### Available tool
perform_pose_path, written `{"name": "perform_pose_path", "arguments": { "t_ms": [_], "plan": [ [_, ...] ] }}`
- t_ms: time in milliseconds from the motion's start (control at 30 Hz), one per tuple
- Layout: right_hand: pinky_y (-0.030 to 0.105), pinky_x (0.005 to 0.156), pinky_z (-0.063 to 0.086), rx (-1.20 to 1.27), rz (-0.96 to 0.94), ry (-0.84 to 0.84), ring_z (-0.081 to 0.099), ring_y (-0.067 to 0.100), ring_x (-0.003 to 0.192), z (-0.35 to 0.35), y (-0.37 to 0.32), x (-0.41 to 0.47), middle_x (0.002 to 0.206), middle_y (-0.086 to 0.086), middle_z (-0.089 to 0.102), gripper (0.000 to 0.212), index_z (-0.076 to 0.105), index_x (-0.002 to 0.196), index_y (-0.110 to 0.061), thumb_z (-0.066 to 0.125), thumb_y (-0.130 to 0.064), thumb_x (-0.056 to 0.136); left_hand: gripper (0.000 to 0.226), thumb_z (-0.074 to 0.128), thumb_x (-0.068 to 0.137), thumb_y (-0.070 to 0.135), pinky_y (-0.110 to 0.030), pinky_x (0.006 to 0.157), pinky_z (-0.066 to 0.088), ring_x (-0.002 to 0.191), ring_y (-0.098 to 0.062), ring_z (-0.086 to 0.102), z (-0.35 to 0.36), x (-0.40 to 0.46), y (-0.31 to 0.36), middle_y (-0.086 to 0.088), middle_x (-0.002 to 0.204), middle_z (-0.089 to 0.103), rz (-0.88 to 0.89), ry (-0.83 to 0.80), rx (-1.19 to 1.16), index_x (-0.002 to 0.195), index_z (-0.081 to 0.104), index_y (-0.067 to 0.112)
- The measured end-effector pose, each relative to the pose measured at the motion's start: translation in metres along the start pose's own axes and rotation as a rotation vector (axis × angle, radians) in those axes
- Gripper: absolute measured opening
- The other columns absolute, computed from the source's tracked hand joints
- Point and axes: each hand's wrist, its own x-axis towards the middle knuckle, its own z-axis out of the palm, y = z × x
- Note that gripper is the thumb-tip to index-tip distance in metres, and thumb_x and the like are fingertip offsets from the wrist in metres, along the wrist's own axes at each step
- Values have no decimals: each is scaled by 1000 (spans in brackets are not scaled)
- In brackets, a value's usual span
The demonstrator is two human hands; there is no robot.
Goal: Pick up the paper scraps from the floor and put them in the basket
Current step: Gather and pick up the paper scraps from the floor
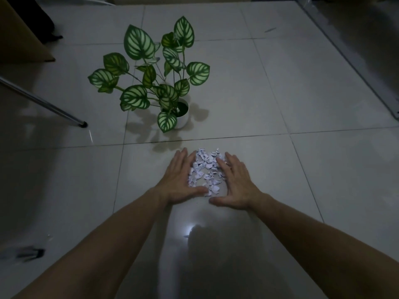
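A pile of several small white paper scraps (pixel 206 169) lies on the grey tiled floor in front of me. My left hand (pixel 180 180) rests flat on the floor against the pile's left side, fingers stretched out. My right hand (pixel 234 181) lies flat against the pile's right side, thumb pointing inward. The two hands flank the scraps without holding any. No basket is in view.
A leafy green plant (pixel 151 76) in a small white pot (pixel 183 117) stands just beyond the pile. A metal leg with a black foot (pixel 83 124) slants in from the left. A brown panel (pixel 19 35) fills the upper left corner.
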Motion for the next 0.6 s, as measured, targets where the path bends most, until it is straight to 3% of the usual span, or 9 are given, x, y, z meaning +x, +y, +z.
{"name": "perform_pose_path", "arguments": {
  "t_ms": [167,367,500,600],
  "plan": [
    [56,119,-10,-150,-56,-34,-31,26,146,6,4,19,161,0,-30,129,-20,151,-38,50,-95,60,141,57,52,95,-39,119,-11,149,-22,-28,-3,14,1,2,164,-25,177,-41,211,157,-12,30],
    [47,120,-12,-185,-125,3,-24,28,149,5,1,43,164,5,-20,128,-12,156,-27,49,-92,64,136,53,60,93,-37,125,2,152,-17,-13,3,33,-6,1,167,-10,220,-36,203,159,-4,19],
    [43,123,-1,-191,-150,11,-8,26,152,8,1,49,166,8,-2,114,4,157,-22,41,-89,73,123,45,68,91,-39,124,14,152,-22,12,10,36,-16,-7,165,17,256,33,222,157,18,11],
    [44,122,17,-166,-167,62,19,29,148,14,-1,49,161,11,26,91,29,151,-20,32,-82,84,88,46,83,76,-40,112,33,136,-26,40,18,33,-17,-7,146,46,310,160,280,142,46,12]
  ]
}}
